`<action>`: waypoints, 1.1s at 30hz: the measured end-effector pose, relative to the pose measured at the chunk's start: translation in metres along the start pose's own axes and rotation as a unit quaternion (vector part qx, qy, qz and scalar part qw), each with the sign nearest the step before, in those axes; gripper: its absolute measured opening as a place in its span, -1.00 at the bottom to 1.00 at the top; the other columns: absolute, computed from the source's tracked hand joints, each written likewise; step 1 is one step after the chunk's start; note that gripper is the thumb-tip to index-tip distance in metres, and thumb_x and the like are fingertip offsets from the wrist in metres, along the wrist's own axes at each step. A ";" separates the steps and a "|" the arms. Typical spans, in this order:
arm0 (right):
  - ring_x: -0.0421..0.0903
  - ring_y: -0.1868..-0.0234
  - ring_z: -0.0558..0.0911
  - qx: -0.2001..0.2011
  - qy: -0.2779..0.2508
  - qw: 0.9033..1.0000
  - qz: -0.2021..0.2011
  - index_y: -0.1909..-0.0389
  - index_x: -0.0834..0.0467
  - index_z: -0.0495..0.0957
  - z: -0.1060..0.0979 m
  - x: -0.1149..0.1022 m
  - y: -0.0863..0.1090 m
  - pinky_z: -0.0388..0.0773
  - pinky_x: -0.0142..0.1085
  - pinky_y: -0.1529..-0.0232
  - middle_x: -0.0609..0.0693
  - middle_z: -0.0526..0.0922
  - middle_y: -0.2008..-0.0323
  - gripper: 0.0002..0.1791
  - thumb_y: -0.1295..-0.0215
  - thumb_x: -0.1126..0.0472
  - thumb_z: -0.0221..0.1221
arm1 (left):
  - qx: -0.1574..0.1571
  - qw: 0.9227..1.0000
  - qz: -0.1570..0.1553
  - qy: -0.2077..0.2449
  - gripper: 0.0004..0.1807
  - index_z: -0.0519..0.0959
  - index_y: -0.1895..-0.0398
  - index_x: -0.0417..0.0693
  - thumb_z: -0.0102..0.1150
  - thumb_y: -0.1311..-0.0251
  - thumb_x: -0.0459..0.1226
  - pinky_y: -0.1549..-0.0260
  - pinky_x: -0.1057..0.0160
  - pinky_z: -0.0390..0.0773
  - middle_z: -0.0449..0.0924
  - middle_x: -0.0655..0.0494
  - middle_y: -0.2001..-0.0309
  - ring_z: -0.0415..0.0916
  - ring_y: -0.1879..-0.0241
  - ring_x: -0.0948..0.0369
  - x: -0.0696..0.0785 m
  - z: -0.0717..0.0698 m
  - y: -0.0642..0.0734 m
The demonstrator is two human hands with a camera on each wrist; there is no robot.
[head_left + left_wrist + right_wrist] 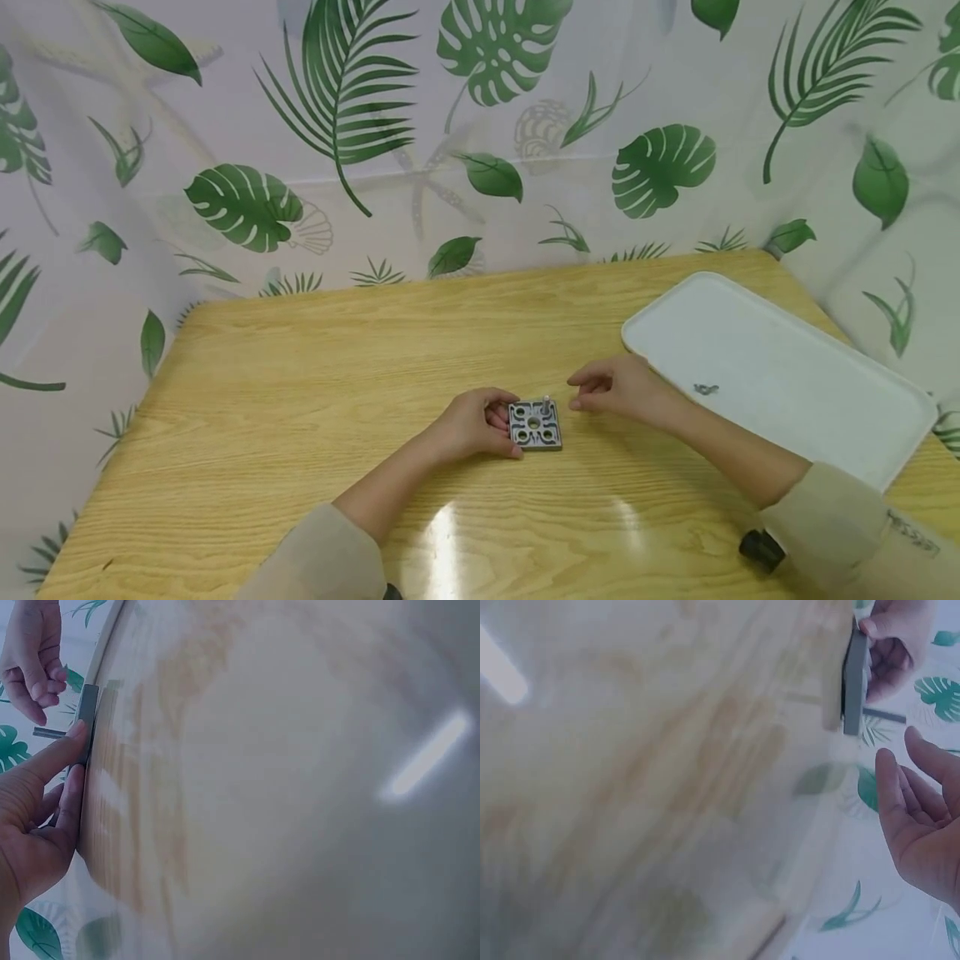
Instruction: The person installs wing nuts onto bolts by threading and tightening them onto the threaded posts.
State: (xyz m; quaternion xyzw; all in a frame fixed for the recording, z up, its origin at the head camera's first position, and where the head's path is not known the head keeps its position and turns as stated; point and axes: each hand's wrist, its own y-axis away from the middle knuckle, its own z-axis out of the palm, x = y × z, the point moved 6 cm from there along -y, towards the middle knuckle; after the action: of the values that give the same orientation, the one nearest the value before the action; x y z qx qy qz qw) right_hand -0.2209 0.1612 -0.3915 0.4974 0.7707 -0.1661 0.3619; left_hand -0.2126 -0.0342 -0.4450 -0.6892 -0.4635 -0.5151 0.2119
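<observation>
A square grey metal plate (pixel 535 435) with several round holes lies flat on the wooden table. From its far right hole a thin metal pin (pixel 547 405) stands upright; in the right wrist view the same pin (pixel 885 715) juts out from the plate's face. My left hand (pixel 474 425) grips the plate at its left side, thumb at the near edge and fingers at the far edge. Just right of the plate, my right hand (pixel 626 390) hovers apart from it, thumb and fingers spread, holding nothing. The left wrist view shows the plate (pixel 88 712) edge-on between the fingertips.
A large white tray (pixel 795 367) stands at the right of the table (pixel 315 375), with small metal pieces (pixel 706 389) near its left edge. Behind the table hangs a leaf-patterned cloth (pixel 420 125). A small black object (pixel 761 550) shows beneath my right sleeve.
</observation>
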 end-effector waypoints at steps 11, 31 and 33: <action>-0.07 0.38 0.69 0.042 0.017 0.998 0.031 0.03 0.36 0.58 -0.036 0.017 0.021 0.60 -0.32 0.39 0.04 0.71 0.35 -0.59 -0.20 0.15 0.27 | 0.003 1.000 0.001 0.005 -0.23 0.45 -0.12 -0.33 0.55 0.31 -0.42 0.32 0.42 0.54 0.50 0.06 0.32 0.46 0.38 0.29 0.000 0.002 0.003; -0.16 0.42 0.69 0.082 0.055 0.990 0.105 0.00 0.33 0.58 -0.084 0.073 0.051 0.57 -0.37 0.38 0.05 0.73 0.35 -0.44 -0.20 -0.07 0.24 | -0.005 1.000 0.004 0.009 -0.23 0.43 -0.12 -0.33 0.55 0.29 -0.41 0.31 0.39 0.55 0.48 0.00 0.28 0.47 0.34 0.26 -0.003 0.003 0.001; -0.17 0.43 0.69 0.085 0.042 0.988 0.120 -0.01 0.36 0.56 -0.089 0.080 0.054 0.58 -0.36 0.38 0.08 0.73 0.33 -0.40 -0.20 -0.09 0.24 | -0.005 1.000 0.005 0.008 -0.23 0.43 -0.12 -0.33 0.55 0.28 -0.41 0.31 0.39 0.55 0.48 0.01 0.28 0.47 0.34 0.26 -0.003 0.002 0.001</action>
State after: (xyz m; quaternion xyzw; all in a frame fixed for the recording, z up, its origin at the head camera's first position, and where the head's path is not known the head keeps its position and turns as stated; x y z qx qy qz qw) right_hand -0.2275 0.2920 -0.3836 0.6219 0.7029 -0.1651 0.3033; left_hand -0.2110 -0.0338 -0.4484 -0.6885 -0.4561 -0.5215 0.2147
